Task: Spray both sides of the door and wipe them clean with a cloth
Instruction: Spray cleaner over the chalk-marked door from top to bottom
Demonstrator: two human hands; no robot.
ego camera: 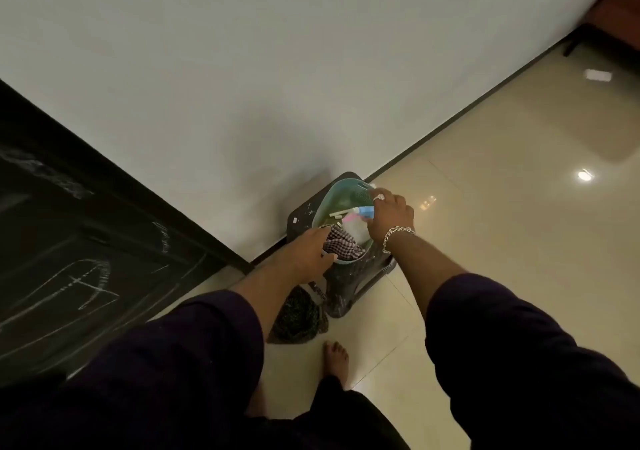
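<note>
Right hand [389, 216]: curled round the spray bottle [360, 219] inside the basket [332, 197].
Left hand [308, 249]: pinching the checked cloth [343, 245] at the basket's seven o'clock rim.
Door [69, 242]: dark, chalk-marked, at nine o'clock.
Basket: atop a dark stool [353, 287].

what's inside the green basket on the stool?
In the green basket: a checked cloth held by the left hand, a spray bottle with a blue head gripped by the right hand, and white stick-like pieces. The basket's bottom is covered by them.
</note>
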